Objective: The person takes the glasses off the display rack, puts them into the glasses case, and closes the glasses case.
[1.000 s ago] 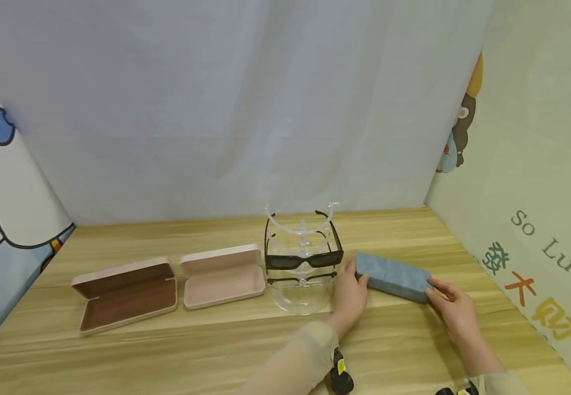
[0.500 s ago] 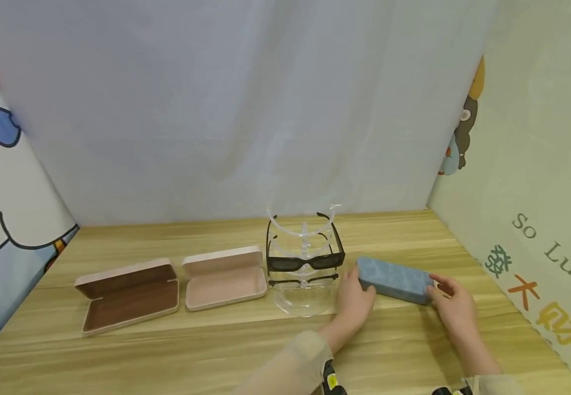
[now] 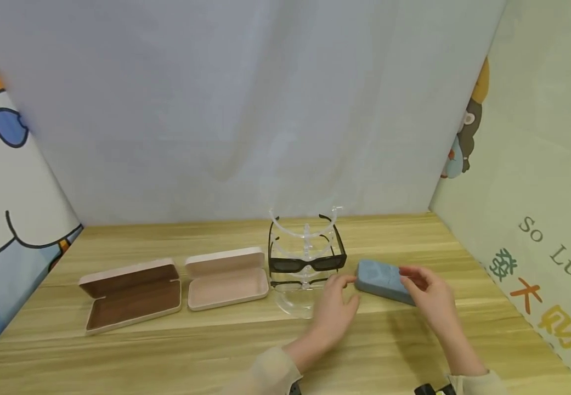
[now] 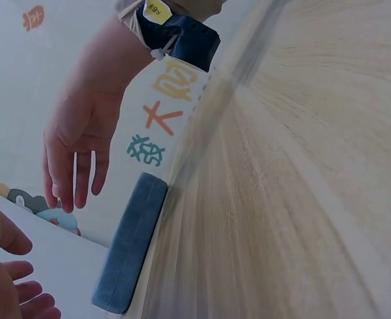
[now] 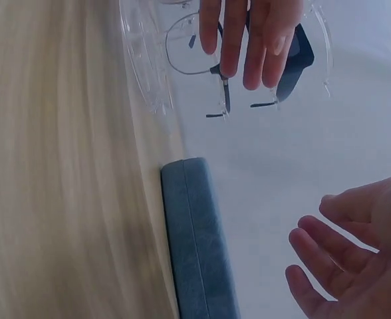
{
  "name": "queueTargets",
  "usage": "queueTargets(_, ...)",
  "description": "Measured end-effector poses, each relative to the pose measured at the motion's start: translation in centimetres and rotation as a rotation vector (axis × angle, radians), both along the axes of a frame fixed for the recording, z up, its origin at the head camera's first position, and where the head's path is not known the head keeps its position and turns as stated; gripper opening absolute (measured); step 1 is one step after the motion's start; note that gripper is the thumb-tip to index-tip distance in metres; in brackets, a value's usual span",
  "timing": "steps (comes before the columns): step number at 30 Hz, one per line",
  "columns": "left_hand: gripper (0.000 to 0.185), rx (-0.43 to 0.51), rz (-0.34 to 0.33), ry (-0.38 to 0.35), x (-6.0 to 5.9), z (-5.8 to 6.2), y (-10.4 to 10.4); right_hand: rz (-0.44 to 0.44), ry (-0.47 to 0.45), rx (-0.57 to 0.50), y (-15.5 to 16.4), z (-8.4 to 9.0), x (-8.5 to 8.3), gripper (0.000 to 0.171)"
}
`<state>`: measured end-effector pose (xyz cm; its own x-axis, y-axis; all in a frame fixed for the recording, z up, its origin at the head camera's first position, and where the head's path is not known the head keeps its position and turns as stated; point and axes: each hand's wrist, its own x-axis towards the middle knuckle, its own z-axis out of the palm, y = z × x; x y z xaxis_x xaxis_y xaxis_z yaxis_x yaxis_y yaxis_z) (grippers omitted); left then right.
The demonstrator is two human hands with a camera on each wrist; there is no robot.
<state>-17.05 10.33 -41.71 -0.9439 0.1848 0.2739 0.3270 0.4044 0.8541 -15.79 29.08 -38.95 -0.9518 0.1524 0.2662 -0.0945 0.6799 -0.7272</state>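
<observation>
On the wooden table lies a closed blue glasses case (image 3: 381, 278), its long seam showing in the right wrist view. My left hand (image 3: 332, 314) is at its left end, between the case and the clear glasses stand (image 3: 307, 247). Over the case's right part, my right hand (image 3: 432, 300) hides that end in the head view. Both wrist views show the hands off the case with gaps between, fingers loose and holding nothing. The stand carries black sunglasses (image 3: 307, 265) and, below them, thin-framed glasses (image 3: 287, 285), partly covered by the left hand in the right wrist view.
Left of the stand lie two open cases: a pale pink one (image 3: 228, 288) and a brown-lined one (image 3: 134, 307). A white cloth (image 3: 191, 109) hangs behind the table (image 3: 206, 356). A printed panel (image 3: 527, 164) borders the right side.
Both hands have let go of the blue case's ends. The left hand has drawn back toward the left and front, while the right has moved left over the case. The case lies nearly where it was.
</observation>
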Motion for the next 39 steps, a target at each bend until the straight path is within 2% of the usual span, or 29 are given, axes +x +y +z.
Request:
queueTargets(6,0.026,0.022,0.069,0.04,0.6,0.2,-2.0,0.057,0.079,0.096,-1.9,0.1,-0.2,0.023)
queueTargets(9,0.022,0.037,0.103,0.105,0.5,0.2,-3.1,0.083,0.095,0.1,-2.9,0.3,-0.4,0.024)
queueTargets(18,0.016,0.052,0.181,0.179,0.9,0.4,-6.2,0.106,0.067,0.015,-5.2,0.5,-1.1,0.034)
queueTargets(25,0.009,0.08,0.24,0.26,0.7,0.7,-7.2,0.128,0.036,-0.057,-6.5,0.7,-1.7,0.04)
queueTargets(29,0.007,0.101,0.258,0.281,0.6,1.3,-7.6,0.158,0.026,-0.112,-7.2,0.7,-2.0,0.043)
queueTargets(34,0.007,0.139,0.33,0.346,0.1,2.2,-8.8,0.169,0.017,-0.134,-7.7,0.9,-2.1,0.04)
queueTargets(36,0.009,0.156,0.351,0.347,-0.2,2.5,-9.3,0.171,0.023,-0.148,-7.9,1.0,-2.2,0.039)
queueTargets(39,0.016,0.202,0.361,0.296,-0.6,2.8,-10.0,0.174,0.013,-0.18,-8.3,1.1,-2.5,0.039)
